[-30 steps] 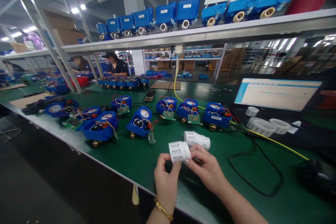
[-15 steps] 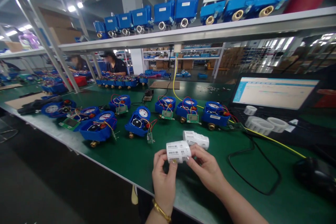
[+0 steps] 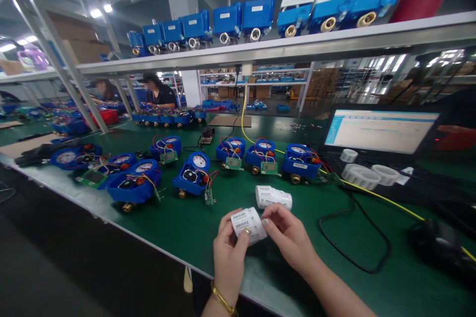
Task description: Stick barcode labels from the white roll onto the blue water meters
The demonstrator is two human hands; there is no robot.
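My left hand (image 3: pixel 229 252) is closed around a roll of white barcode labels (image 3: pixel 243 222), its thumb lying across the printed face. At the roll's right edge, the bent fingers and thumb of my right hand (image 3: pixel 288 233) pinch the label edge; the fingertips partly hide the contact. Just behind the hands, a second label roll (image 3: pixel 273 198) lies on its side on the green bench. Beyond it stand blue meters with round dials, loose wires and small circuit boards, among them one meter (image 3: pixel 193 176) left of the rolls and another (image 3: pixel 301 163) to the right.
A laptop (image 3: pixel 381 129) stands at the right, with empty white roll cores (image 3: pixel 385 174) in front. A black mouse (image 3: pixel 431 242), a black cable and a yellow cable (image 3: pixel 386 199) lie nearby. Overhead, a shelf (image 3: pixel 238 54) carries blue units. Two people sit across the bench.
The held roll has tilted, its right end turning lower, and it sits slightly further down. My right fingers have shifted along its right edge. The view has moved slightly.
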